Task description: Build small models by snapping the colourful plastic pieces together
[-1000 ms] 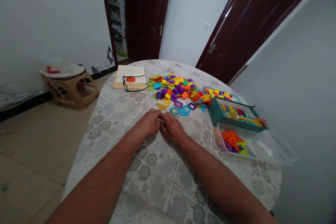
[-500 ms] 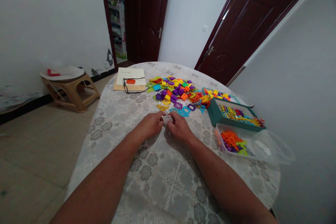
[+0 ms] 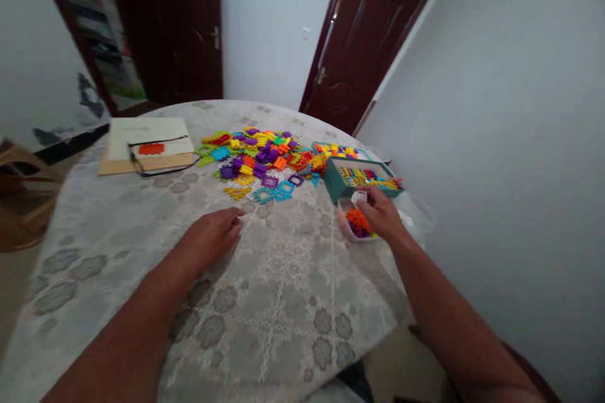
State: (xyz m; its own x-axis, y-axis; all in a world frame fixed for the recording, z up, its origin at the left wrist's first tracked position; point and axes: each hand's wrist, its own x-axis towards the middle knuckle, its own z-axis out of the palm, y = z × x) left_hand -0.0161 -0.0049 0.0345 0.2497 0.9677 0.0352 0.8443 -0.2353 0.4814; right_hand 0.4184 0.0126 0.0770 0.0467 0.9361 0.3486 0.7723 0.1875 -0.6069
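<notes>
My right hand (image 3: 384,214) is over the clear plastic box (image 3: 344,221) at the right of the table. Between its thumb and fingers it pinches a white toothed plastic building piece (image 3: 359,196). Below that hand, orange toothed pieces (image 3: 358,221) lie in the box, with some purple and yellow-green ones. My left hand (image 3: 215,236) rests on the tablecloth (image 3: 283,277), its fingers loosely bent and the index finger a little apart from the thumb; nothing shows in it. Beyond it spreads a heap of colourful building pieces (image 3: 265,154).
A green box (image 3: 338,182) of colourful pieces stands behind the plastic box, with a shallower tray (image 3: 326,148) of pieces behind it. At the left, glasses (image 3: 165,173) and an orange piece (image 3: 151,148) lie on a booklet (image 3: 116,141). The wall (image 3: 496,107) runs along the right.
My hands were together on a white piece at the table's middle. They have parted: the right hand has carried a white piece to the plastic box. The view has turned right.
</notes>
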